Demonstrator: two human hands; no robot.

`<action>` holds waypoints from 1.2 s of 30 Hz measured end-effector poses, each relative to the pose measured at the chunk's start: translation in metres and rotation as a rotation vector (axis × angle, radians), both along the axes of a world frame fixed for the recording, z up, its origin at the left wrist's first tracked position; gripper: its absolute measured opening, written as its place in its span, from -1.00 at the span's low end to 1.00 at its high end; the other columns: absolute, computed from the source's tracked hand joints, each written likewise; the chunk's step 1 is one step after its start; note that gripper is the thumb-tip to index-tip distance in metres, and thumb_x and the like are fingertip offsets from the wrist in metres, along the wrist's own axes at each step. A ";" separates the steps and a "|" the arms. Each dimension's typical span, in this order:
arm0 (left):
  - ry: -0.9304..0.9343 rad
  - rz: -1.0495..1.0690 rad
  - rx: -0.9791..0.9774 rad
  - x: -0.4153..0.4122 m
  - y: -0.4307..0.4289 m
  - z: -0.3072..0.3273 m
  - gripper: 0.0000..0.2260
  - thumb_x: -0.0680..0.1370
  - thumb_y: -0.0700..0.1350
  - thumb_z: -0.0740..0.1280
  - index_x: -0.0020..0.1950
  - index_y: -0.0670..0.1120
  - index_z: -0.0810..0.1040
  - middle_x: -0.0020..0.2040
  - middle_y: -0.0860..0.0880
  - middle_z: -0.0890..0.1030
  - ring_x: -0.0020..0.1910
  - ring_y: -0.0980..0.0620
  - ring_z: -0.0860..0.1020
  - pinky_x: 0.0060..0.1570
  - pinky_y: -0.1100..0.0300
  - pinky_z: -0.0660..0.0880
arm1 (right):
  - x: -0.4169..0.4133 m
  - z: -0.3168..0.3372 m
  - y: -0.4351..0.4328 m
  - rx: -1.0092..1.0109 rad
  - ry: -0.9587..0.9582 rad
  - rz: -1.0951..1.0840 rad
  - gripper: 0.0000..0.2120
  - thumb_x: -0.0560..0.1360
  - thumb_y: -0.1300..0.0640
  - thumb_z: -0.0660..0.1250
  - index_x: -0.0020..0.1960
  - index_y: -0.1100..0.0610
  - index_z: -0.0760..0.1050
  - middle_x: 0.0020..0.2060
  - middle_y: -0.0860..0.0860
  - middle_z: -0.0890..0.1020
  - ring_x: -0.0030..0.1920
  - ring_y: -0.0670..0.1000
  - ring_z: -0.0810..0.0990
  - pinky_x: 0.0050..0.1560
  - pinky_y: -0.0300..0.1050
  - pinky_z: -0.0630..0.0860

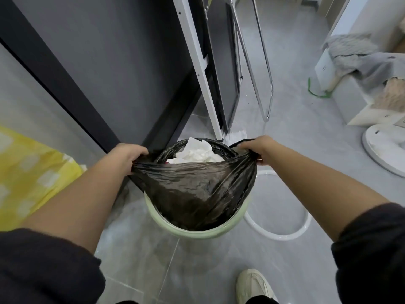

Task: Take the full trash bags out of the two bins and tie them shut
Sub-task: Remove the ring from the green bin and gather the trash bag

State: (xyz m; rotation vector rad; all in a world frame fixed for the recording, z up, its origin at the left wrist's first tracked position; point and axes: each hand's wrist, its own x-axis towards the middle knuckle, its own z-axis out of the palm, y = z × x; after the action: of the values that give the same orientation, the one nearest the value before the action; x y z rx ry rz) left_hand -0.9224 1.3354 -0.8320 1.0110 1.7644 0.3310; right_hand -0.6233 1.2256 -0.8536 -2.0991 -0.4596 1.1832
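Note:
A black trash bag (pixel 195 189) stands partly raised out of a pale green bin (pixel 197 232) on the grey tiled floor. White crumpled paper (pixel 197 153) fills the bag's open mouth. My left hand (pixel 126 157) grips the bag's left edge, bunched in its fingers. On the opposite side my right hand (pixel 257 150) grips the right edge, and the plastic is stretched taut between the two. The bag's lower part is still inside the bin. A second bin is not in view.
A dark cabinet wall (pixel 98 62) stands close on the left, with a white frame and chrome legs (pixel 260 69) behind the bin. A white ring (pixel 278 233) lies on the floor to the right. My shoe (pixel 252 284) is below, a yellow cloth (pixel 28 172) at left, boxes and cloths at far right.

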 end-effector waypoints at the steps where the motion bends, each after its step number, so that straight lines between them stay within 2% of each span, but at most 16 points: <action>1: 0.202 -0.138 0.091 0.000 0.005 -0.005 -0.84 0.46 -0.15 0.40 -0.14 -0.25 0.52 -0.25 -0.20 0.60 -0.34 -0.10 0.62 -0.34 0.12 0.55 | 0.000 -0.002 0.002 -0.034 -0.051 0.040 -0.68 0.33 0.15 0.53 -0.05 0.23 0.46 -0.25 0.11 0.55 -0.32 0.02 0.53 -0.32 -0.14 0.55; 3: 0.637 -0.439 0.239 0.002 0.006 -0.007 -0.73 0.43 -0.01 0.42 -0.05 -0.22 0.60 -0.02 -0.19 0.63 -0.12 -0.17 0.57 -0.21 0.08 0.49 | 0.001 -0.005 0.006 -0.078 -0.289 0.163 -0.78 0.38 0.17 0.46 -0.09 0.27 0.49 -0.28 0.12 0.54 -0.31 0.09 0.54 -0.26 -0.08 0.58; 5: 0.877 -0.538 0.381 0.003 0.001 -0.006 -0.83 0.50 -0.10 0.33 -0.04 -0.18 0.60 0.01 -0.19 0.62 -0.07 -0.20 0.56 -0.15 0.09 0.49 | 0.004 -0.005 0.006 -0.095 -0.537 0.260 -0.84 0.41 0.23 0.27 -0.08 0.27 0.56 -0.26 0.14 0.57 -0.27 0.16 0.56 -0.22 -0.05 0.56; 6: 0.940 -0.529 0.429 0.003 0.000 -0.006 -0.85 0.52 -0.17 0.27 -0.03 -0.20 0.60 0.01 -0.21 0.61 -0.05 -0.22 0.57 -0.13 0.07 0.49 | 0.006 -0.004 0.005 -0.082 -0.582 0.265 -0.81 0.40 0.25 0.20 -0.09 0.26 0.57 -0.25 0.15 0.58 -0.25 0.18 0.57 -0.20 -0.04 0.58; 8: 0.971 -0.508 0.504 -0.001 0.005 -0.009 -0.79 0.56 -0.18 0.19 0.00 -0.23 0.59 0.00 -0.25 0.60 -0.02 -0.25 0.56 -0.13 0.06 0.45 | 0.011 -0.001 0.005 -0.010 -0.552 0.225 -0.77 0.42 0.27 0.15 -0.09 0.27 0.57 -0.28 0.15 0.57 -0.29 0.20 0.58 -0.17 0.03 0.62; 10: 0.876 -0.565 0.593 -0.008 0.009 -0.011 -0.64 0.60 0.03 0.10 -0.01 -0.17 0.58 -0.04 -0.23 0.60 -0.06 -0.24 0.55 -0.16 0.07 0.42 | 0.013 0.000 0.004 0.055 -0.457 0.139 -0.74 0.46 0.27 0.13 -0.04 0.27 0.58 -0.34 0.12 0.52 -0.40 0.16 0.51 -0.32 -0.03 0.59; 11: 0.854 -0.668 0.623 -0.012 0.010 -0.010 -0.56 0.58 0.19 0.06 -0.07 -0.11 0.57 -0.11 -0.18 0.60 -0.10 -0.21 0.54 -0.20 0.09 0.41 | 0.014 0.000 0.004 0.083 -0.431 0.108 -0.73 0.47 0.27 0.13 -0.02 0.27 0.59 -0.36 0.10 0.50 -0.42 0.13 0.49 -0.39 -0.08 0.55; 13: 0.932 -0.882 0.628 -0.019 0.008 -0.008 -0.53 0.49 0.36 0.09 -0.16 -0.02 0.51 -0.24 -0.05 0.54 -0.19 -0.12 0.53 -0.29 0.14 0.40 | 0.012 0.000 0.003 0.126 -0.417 0.078 -0.72 0.49 0.26 0.12 0.00 0.29 0.59 -0.36 0.12 0.50 -0.42 0.12 0.46 -0.40 -0.09 0.54; 16: 1.058 -0.909 0.727 -0.022 0.005 -0.006 -0.70 0.55 0.12 0.20 -0.07 -0.07 0.58 -0.17 -0.11 0.58 -0.15 -0.17 0.55 -0.27 0.13 0.41 | 0.008 0.002 0.001 0.185 -0.422 0.065 -0.71 0.46 0.28 0.10 -0.03 0.33 0.58 -0.32 0.15 0.52 -0.41 0.12 0.46 -0.22 0.08 0.60; 19: 0.963 -0.661 0.797 -0.024 0.003 -0.010 -0.76 0.57 -0.06 0.18 -0.05 -0.15 0.60 -0.11 -0.22 0.60 -0.13 -0.26 0.55 -0.28 0.10 0.37 | 0.004 0.004 -0.003 0.222 -0.410 0.049 -0.73 0.47 0.30 0.08 -0.08 0.29 0.56 -0.31 0.13 0.50 -0.40 0.11 0.43 -0.28 0.04 0.56; 22: 0.826 -0.456 0.797 -0.020 0.002 -0.008 -0.72 0.59 -0.07 0.14 -0.05 -0.18 0.59 -0.07 -0.29 0.59 -0.08 -0.32 0.54 -0.22 0.04 0.40 | 0.005 0.005 -0.004 0.223 -0.392 0.024 -0.74 0.47 0.30 0.07 -0.11 0.30 0.55 -0.32 0.13 0.47 -0.40 0.13 0.41 -0.42 -0.11 0.47; 26: 0.640 -0.269 0.780 -0.022 0.006 -0.001 -0.66 0.63 -0.06 0.07 -0.02 -0.25 0.54 -0.02 -0.33 0.58 -0.01 -0.34 0.51 -0.12 -0.06 0.43 | 0.011 0.008 -0.007 0.232 -0.299 -0.098 -0.75 0.49 0.29 0.07 -0.31 0.19 0.42 -0.37 0.10 0.42 -0.40 0.13 0.38 -0.48 -0.15 0.42; 29: 0.559 -0.265 0.864 -0.030 -0.002 -0.003 -0.68 0.62 -0.04 0.05 -0.17 -0.19 0.45 -0.17 -0.28 0.54 -0.14 -0.28 0.49 -0.21 0.00 0.37 | 0.012 0.008 -0.020 0.301 -0.172 -0.175 -0.78 0.50 0.30 0.05 -0.21 0.23 0.45 -0.28 0.16 0.45 -0.39 0.10 0.37 -0.42 -0.13 0.47; 31: 0.517 -0.273 0.888 -0.037 -0.011 -0.003 -0.69 0.62 -0.03 0.05 -0.23 -0.15 0.38 -0.25 -0.24 0.51 -0.24 -0.22 0.43 -0.25 0.04 0.32 | 0.013 0.009 -0.036 0.368 -0.088 -0.218 -0.75 0.53 0.35 0.03 -0.07 0.24 0.49 -0.31 0.14 0.46 -0.41 0.09 0.39 -0.50 -0.19 0.49; 33: 0.511 -0.287 0.886 -0.044 -0.018 -0.002 -0.72 0.62 -0.04 0.06 -0.18 -0.15 0.41 -0.23 -0.27 0.53 -0.26 -0.20 0.41 -0.25 0.05 0.30 | 0.014 0.013 -0.052 0.431 -0.026 -0.208 -0.70 0.54 0.38 0.01 -0.05 0.20 0.51 -0.33 0.12 0.51 -0.39 0.06 0.47 -0.48 -0.21 0.54; 36: 0.455 -0.351 0.906 -0.048 -0.029 0.003 -0.78 0.62 -0.12 0.09 0.05 -0.11 0.51 -0.16 -0.22 0.58 -0.13 -0.27 0.51 -0.19 0.10 0.30 | 0.016 0.017 -0.066 0.516 0.132 -0.198 -0.62 0.53 0.41 -0.02 -0.05 0.11 0.52 -0.21 0.10 0.56 -0.29 0.04 0.52 -0.39 -0.16 0.54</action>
State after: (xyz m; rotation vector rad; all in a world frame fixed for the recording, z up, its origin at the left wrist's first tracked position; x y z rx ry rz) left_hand -0.9706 1.3061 -0.8286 2.1457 1.7860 0.7516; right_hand -0.6076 1.1593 -0.8370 -1.5748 -0.4301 0.9574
